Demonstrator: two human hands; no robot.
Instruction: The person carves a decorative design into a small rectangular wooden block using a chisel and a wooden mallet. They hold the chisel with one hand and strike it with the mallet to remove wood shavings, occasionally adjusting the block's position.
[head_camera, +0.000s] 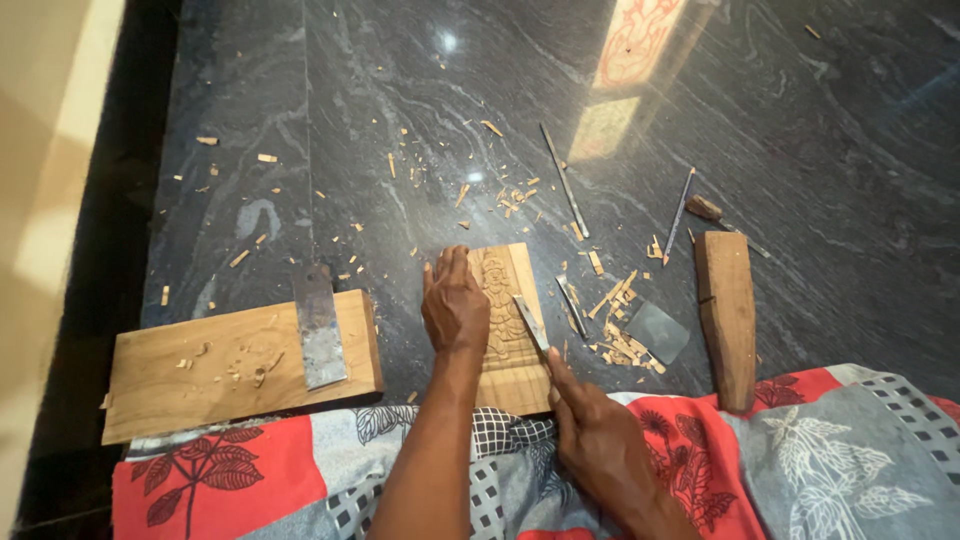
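The left hand (455, 305) lay flat with fingers spread on the carved wooden panel (508, 330), which rested on the dark stone floor (400, 120) before the person's lap. The right hand (600, 445) gripped a chisel (531, 322), its blade just beside the left fingers. I judged that a slip of the blade on the relief could cut those fingers or spoil the carved figure.

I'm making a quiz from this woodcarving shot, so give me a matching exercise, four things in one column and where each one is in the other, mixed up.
Things:
1. left hand
2. chisel
3. flat metal blade
4. wooden mallet

Places:
A. lying on the plain plank
B. on the floor, far right
C. pressed flat on the carved panel
D. in the right hand, tip on the carving

Pairs: 1-C, 2-D, 3-A, 4-B
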